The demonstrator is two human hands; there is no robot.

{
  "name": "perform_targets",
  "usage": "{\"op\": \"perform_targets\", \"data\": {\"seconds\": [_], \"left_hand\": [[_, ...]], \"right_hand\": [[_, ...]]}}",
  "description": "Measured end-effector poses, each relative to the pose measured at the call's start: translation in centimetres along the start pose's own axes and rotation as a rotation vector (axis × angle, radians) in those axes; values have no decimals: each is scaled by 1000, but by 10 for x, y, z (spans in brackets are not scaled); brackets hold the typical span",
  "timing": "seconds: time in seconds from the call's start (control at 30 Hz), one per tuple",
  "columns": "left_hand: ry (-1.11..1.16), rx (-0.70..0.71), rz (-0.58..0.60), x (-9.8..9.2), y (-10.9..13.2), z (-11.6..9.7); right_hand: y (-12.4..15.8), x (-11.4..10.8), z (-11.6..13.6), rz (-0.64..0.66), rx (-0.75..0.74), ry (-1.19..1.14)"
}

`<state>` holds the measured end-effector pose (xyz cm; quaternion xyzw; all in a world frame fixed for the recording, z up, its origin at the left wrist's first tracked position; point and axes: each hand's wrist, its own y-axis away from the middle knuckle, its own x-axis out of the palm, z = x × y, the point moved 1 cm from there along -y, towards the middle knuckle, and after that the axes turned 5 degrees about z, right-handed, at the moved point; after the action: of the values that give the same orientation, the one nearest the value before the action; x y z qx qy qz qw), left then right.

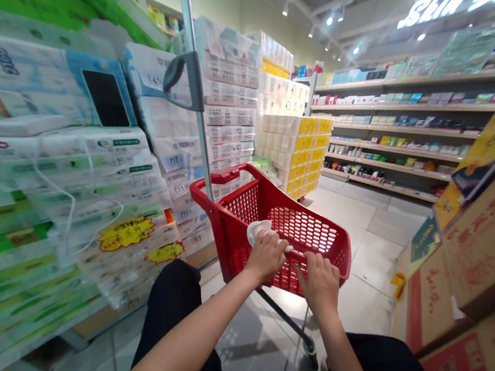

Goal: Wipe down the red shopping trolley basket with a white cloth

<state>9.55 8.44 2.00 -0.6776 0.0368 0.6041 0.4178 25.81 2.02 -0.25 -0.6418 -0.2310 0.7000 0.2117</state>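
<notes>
A red plastic shopping cart (pixel 234 245) with perforated walls stands in front of my knees, its basket empty as far as I can see. My left hand (pixel 268 255) is closed round a crumpled white cloth (pixel 259 230) and presses it on the cart's near rim. Whether the cloth is fabric or paper I cannot tell. Beside it, my right hand (pixel 322 280) curls its fingers over the same rim, to the right. A grey handle (pixel 186 81) on a metal pole (pixel 204 149) rises from the cart's left end.
Stacked tissue packs (pixel 229 84) line the left, with a phone (pixel 105 99) and a white cable (pixel 71 210) on the nearer pile. Cardboard boxes (pixel 488 244) crowd the right. Stocked shelves (pixel 398 124) stand behind a tiled floor (pixel 375 228). A black cart leg (pixel 286 320) slants between my knees.
</notes>
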Motion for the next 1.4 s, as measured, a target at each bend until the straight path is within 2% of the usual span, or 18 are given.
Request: {"op": "perform_targets", "data": {"seconds": [0.17, 0.37, 0.53, 0.6, 0.77, 0.87, 0.97, 1.07, 1.17, 1.3, 1.4], "left_hand": [[-2, 14, -8, -6, 1, 1], [8, -38, -37, -3, -1, -6], [3, -75, -56, 3, -6, -19], [12, -73, -49, 7, -9, -32], [57, -14, -11, 20, -14, -79], [66, 38, 0, 21, -13, -90], [73, 176, 25, 15, -9, -72], [51, 256, 32, 9, -2, -35], [-11, 226, 28, 2, 5, 10], [-105, 100, 16, -15, 14, 72], [-162, 17, 0, -30, 17, 106]], "right_hand": [[6, -9, -25, 113, -185, -92], [18, -3, -63, 11, -73, -38], [15, 9, -61, 22, -38, -12], [13, 11, -57, 20, -35, -14], [12, 14, -47, 15, -21, -40], [13, 16, -44, -1, -36, -72], [13, 15, -43, -6, -29, -85], [12, 13, -43, 8, -41, -90], [11, 12, -43, 13, -53, -93], [10, 13, -46, 3, -63, -102], [10, 15, -49, 7, -66, -114]]}}
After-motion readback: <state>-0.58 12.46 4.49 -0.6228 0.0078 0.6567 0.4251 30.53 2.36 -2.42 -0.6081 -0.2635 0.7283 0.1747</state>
